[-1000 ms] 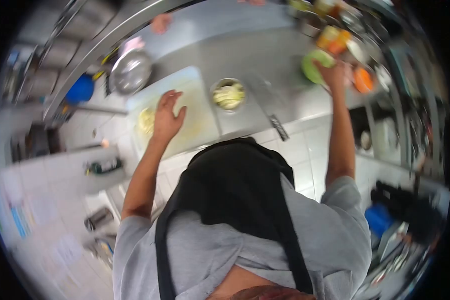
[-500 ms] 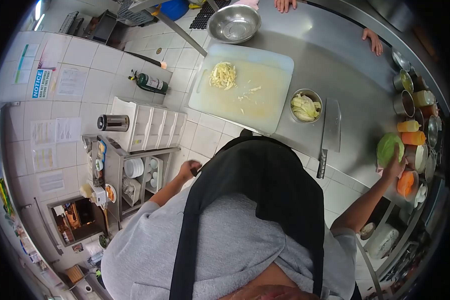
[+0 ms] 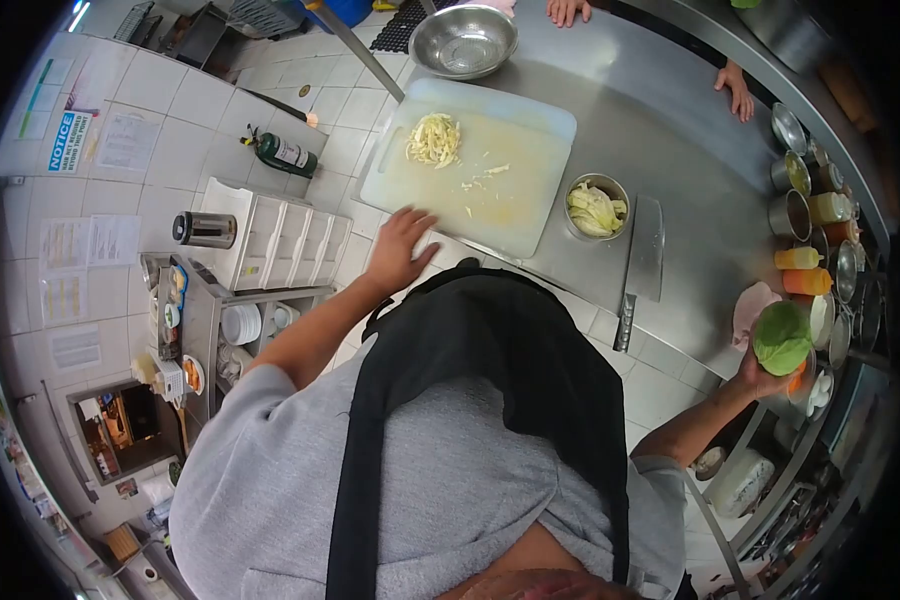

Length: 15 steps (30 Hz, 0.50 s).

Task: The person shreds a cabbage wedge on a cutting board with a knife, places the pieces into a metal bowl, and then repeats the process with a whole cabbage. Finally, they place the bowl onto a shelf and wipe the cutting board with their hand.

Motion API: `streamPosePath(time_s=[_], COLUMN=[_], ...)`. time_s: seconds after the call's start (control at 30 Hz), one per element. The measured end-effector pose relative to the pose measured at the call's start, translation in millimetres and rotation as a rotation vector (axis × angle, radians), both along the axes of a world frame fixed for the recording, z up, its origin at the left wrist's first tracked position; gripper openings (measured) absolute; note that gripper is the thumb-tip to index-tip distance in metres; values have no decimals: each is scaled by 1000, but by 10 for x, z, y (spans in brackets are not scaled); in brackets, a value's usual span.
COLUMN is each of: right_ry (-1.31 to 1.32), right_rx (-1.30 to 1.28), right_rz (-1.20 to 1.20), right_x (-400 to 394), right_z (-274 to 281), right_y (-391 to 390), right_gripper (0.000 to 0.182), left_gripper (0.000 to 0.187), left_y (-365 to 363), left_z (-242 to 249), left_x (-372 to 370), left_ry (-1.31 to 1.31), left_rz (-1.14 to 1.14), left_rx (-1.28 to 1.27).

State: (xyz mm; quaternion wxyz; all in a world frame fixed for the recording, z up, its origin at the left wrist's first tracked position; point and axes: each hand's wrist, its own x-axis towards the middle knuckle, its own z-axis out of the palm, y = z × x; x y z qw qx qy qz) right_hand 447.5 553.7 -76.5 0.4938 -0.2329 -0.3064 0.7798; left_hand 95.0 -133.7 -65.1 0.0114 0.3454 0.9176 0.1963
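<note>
My right hand (image 3: 764,380) is wrapped round the underside of a green cabbage (image 3: 783,340) at the right end of the steel table. A pink cloth (image 3: 754,308) lies just beside the cabbage. My left hand (image 3: 402,252) is open, fingers apart and holding nothing, close to the near edge of the white cutting board (image 3: 520,225). Shredded cabbage (image 3: 434,140) is heaped on the board's left part, with a few loose shreds in its middle. Right of the board are a metal bowl of cabbage pieces (image 3: 597,208) and a cleaver (image 3: 647,250), its handle towards me.
An empty metal bowl (image 3: 463,42) stands behind the board. Squeeze bottles (image 3: 806,281) and several metal containers (image 3: 790,213) line the table's right side. Another person's hands (image 3: 734,92) rest at the far edge. White drawers (image 3: 288,240) stand to the left.
My right hand has brought the cabbage nearer to me and turned it, and the pink cloth now shows more. My left hand has risen from my side towards the board and opened.
</note>
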Motion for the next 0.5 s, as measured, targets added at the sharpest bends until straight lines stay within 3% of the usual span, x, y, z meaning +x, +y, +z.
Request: streamPosePath(time_s=[0.07,0.1,0.13,0.17,0.23,0.27,0.3,0.37,0.5], right_ry=[41,80,80,78,536,510,497,617,630], right_rx=[-19,-46,-52,-31,-28,-64,-46,-88,-263], right_rz=[-78,-146,-201,-209,381,170,170,415,432], right_x=[-202,-297,-397,-336,-189,-225,-240,-279,-365], right_z=[405,608,823,812,636,629,641,642,442], right_y=[-398,-595,-817,-849,-939,-1063,-1244,-1699,-2341], right_gripper=[94,91,77,77,78,83,83,84,85], left_gripper=[72,75,78,78,82,82,82,82,84], left_y=[443,618,763,901,1139,1211,1270,1296,1089], left_z=[-136,-279,-399,-456,-545,-543,-510,-548,-634], left_x=[-116,-168,-229,-305,-463,-552,-650,-865,-1316], left_ry=[35,67,99,100,119,112,115,112,144], left_rz=[-159,-252,-345,-353,-473,-478,-527,-576,-502], left_rx=[-157,-184,-208,-187,-223,-198,-210,-212,-243])
